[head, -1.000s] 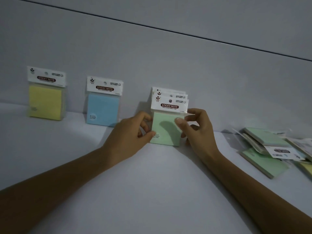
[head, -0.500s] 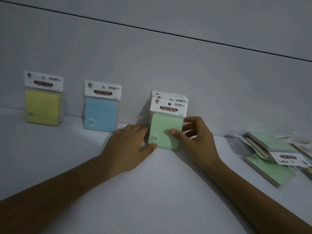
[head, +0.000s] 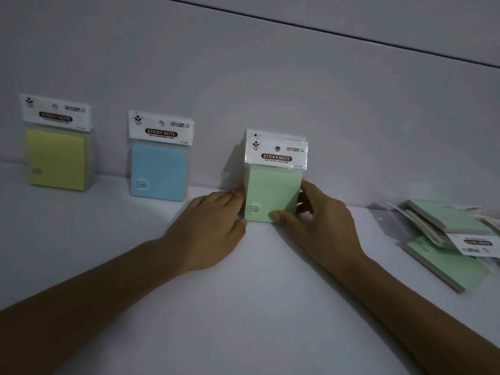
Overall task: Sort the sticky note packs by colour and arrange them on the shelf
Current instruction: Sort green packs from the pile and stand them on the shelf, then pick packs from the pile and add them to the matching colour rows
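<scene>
– While you've got both hands up there: where's the green stack point(head: 273, 193)?
– Upright on the shelf point(head: 257, 280), set against the back wall point(head: 270, 77), bottom edge on the shelf. At least two packs: a second white header card shows behind the front one.
– Grip?
– My right hand point(head: 316, 220) pinches it. Thumb is on the front face near the lower right corner and the fingers are curled round the right edge. Fingertips are hidden behind it.
– Left?
– My left hand point(head: 213, 228) lies palm down on the shelf, fingers fairly straight and pressed against the stack's left edge. Thumb tip is at the lower left corner. It isn't wrapped round anything.
– Other colours?
– Blue pack point(head: 159, 171) stands left of the green, apart from it, just past my left knuckles. Yellow pack point(head: 56, 158) is further left again. Both are upright against the wall, headers up. Can't tell how many sit behind each.
– Anything else on the shelf?
– Loose pile point(head: 446, 239) at far right, lying flat and overlapping, well apart from the stack. Green ones show in it, plus one white header turned upside down to me. The rest runs out of frame.
</scene>
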Demonstrator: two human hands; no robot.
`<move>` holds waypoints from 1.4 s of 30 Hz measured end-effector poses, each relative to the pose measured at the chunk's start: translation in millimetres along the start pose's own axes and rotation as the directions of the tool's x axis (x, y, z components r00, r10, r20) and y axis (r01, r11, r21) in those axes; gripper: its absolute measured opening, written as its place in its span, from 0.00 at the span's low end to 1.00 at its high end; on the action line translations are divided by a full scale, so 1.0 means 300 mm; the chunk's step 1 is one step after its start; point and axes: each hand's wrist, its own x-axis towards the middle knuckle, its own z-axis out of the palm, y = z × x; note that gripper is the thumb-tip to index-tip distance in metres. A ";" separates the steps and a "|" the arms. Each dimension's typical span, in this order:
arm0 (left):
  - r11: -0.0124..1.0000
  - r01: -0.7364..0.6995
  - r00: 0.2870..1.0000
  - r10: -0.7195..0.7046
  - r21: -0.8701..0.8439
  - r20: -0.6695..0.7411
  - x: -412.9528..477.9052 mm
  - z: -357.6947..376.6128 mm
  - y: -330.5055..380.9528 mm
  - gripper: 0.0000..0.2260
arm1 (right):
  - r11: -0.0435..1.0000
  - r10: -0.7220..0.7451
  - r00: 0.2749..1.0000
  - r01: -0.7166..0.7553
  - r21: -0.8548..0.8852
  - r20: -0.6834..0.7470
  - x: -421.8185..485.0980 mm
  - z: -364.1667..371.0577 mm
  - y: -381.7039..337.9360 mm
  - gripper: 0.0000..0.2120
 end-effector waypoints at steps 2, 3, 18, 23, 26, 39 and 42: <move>1.000 0.013 1.000 -0.013 -0.005 0.016 0.001 0.000 -0.001 0.29 | 0.995 -0.062 0.998 0.060 -0.085 -0.021 -0.006 0.001 -0.002 0.30; 1.000 0.020 0.999 -0.020 -0.008 0.025 0.001 0.000 -0.001 0.28 | 0.987 -0.092 0.995 0.087 -0.133 -0.034 -0.008 0.003 -0.004 0.30; 0.994 0.068 0.998 -0.066 -0.081 0.025 0.000 -0.021 0.017 0.15 | 0.997 0.000 0.999 -0.003 -0.074 -0.037 -0.013 -0.017 -0.042 0.29; 0.986 0.156 0.971 -0.142 0.060 -0.191 -0.030 -0.057 0.049 0.15 | 0.992 0.126 0.992 -0.127 0.011 0.017 -0.021 -0.031 -0.053 0.32; 0.987 0.058 0.957 -0.013 0.148 -0.288 -0.050 -0.077 0.066 0.14 | 0.974 0.224 0.971 -0.226 0.016 0.078 -0.045 -0.050 -0.053 0.37; 0.916 -0.323 0.924 0.359 0.239 -0.128 0.014 -0.068 0.426 0.20 | 0.976 0.130 0.987 -0.111 -0.186 0.095 -0.273 -0.365 0.118 0.22; 0.915 -0.364 0.921 0.382 0.174 -0.079 0.070 -0.008 0.600 0.20 | 0.970 0.230 0.968 -0.221 -0.097 0.096 -0.331 -0.453 0.208 0.20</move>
